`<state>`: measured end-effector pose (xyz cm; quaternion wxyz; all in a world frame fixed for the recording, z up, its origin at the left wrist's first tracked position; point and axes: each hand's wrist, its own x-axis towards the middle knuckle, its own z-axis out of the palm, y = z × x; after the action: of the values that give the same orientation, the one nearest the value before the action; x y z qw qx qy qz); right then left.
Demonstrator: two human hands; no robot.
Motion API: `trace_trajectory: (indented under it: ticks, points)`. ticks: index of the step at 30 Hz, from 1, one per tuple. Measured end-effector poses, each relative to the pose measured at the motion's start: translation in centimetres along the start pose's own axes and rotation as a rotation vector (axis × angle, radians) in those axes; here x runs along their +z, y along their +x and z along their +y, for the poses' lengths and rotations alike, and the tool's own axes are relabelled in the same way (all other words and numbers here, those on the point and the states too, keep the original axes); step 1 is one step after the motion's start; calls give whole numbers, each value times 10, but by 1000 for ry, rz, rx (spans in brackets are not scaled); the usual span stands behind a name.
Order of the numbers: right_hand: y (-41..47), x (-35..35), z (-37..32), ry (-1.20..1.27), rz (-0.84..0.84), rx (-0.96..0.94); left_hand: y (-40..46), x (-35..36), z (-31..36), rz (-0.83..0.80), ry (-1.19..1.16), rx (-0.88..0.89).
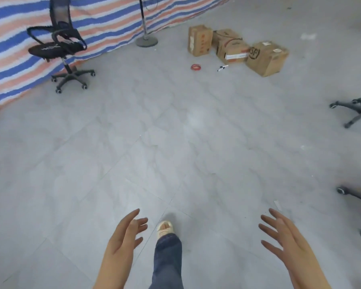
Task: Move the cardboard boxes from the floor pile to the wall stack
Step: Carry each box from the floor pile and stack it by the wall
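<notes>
A: Which step are you on?

B: Judging by the frame, you're on the approach: both your hands are empty. Your left hand [124,232] and right hand [283,232] sit at the bottom of the frame, fingers spread and relaxed, holding nothing, with one shoe [165,228] stepping forward between them.

A: Where are the boxes?

B: The cardboard boxes [236,49] lie on the grey floor [175,132] in the upper right of centre, well apart from your hands. I count four: one upright at the left, two bunched in the middle, one marked SF at the right.

A: What's next?

B: You'll likely need to close the gap, then bend and take one box with both hands. Mind the red ring [196,67] and the marker [222,68] just in front of the pile.

A: Anything else?

B: One office chair [58,46] stands at the upper left against the striped tarp [13,65]. No wall stack is in view.
</notes>
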<state>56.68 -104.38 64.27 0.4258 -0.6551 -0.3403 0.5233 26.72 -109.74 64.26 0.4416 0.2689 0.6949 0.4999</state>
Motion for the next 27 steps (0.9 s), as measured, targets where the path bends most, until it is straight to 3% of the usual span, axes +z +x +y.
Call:
trace_trajectory:
  ticks: [5,13,21,27]
  points:
    - [69,32,-29,82,135,10,111,35,58,-145,34,56]
    - [174,94,-87,128,209,-31,261,84,138,-265,119,112]
    - [281,66,-116,205,354,51,354,187,165,-379,196,49]
    - [409,14,-166,188,367,51,420,313,201,-363,169,68]
